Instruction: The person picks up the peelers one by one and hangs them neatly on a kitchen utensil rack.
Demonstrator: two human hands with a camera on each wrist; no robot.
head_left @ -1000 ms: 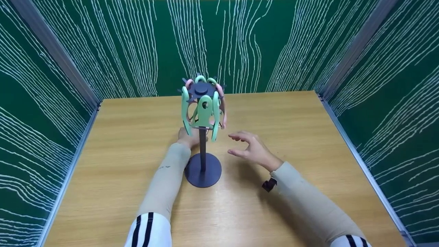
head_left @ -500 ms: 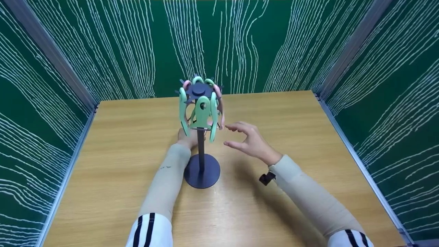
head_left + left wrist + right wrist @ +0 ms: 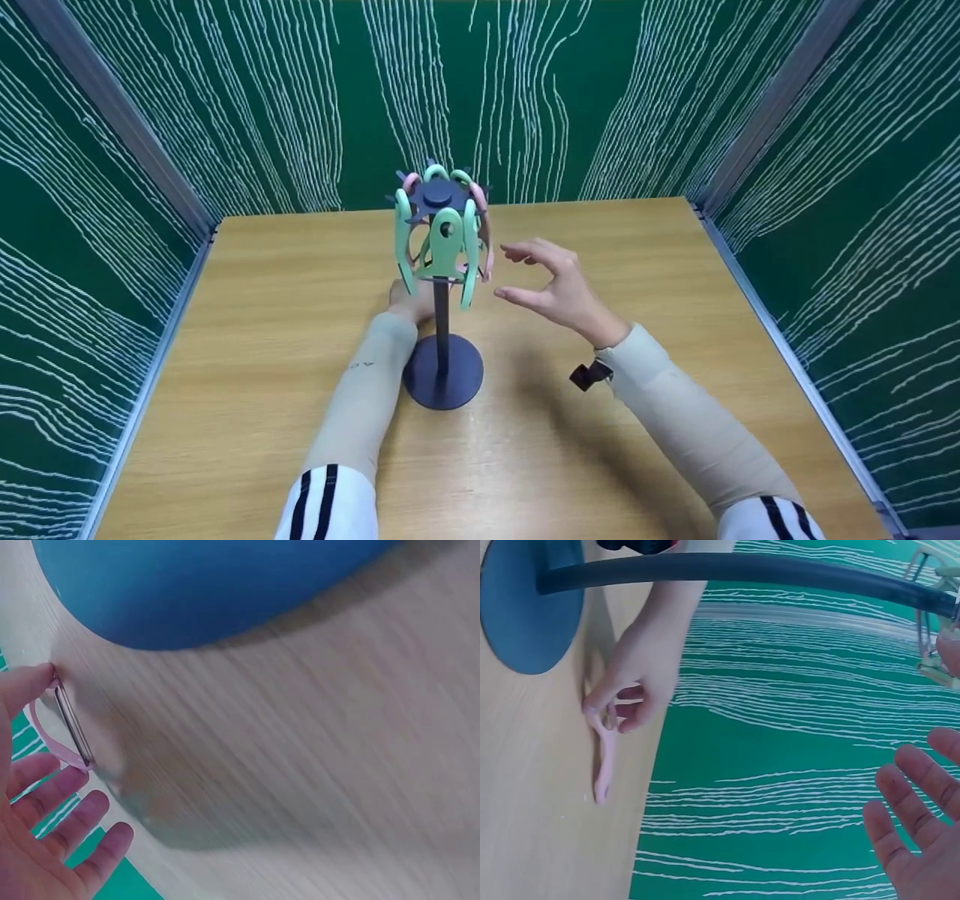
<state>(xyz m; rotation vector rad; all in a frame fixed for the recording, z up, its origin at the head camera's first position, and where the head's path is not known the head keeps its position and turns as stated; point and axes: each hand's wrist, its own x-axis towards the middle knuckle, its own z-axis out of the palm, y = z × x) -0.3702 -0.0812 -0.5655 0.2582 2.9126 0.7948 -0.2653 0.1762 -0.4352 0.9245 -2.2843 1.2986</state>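
My left hand (image 3: 410, 298), partly hidden behind a dark stand (image 3: 442, 379) in the head view, pinches a pink peeler (image 3: 52, 744) by its head. Thumb and fingertip sit at the two ends of its metal blade in the left wrist view. In the right wrist view the peeler's handle (image 3: 604, 769) points away from the hand, low over the table. Green peelers (image 3: 444, 251) and pink peelers (image 3: 487, 244) hang from hooks around the stand's top. Just right of them my right hand (image 3: 564, 291) is raised, fingers spread from the thumb, holding nothing.
The stand's round base rests on a wooden table (image 3: 300, 420). Green panels (image 3: 517, 97) with white wavy lines close in the back and both sides. A small black device (image 3: 590, 375) is strapped at the right wrist.
My right hand has risen and moved away from me, up alongside the hanging peelers. The left hand stays in place behind the stand.
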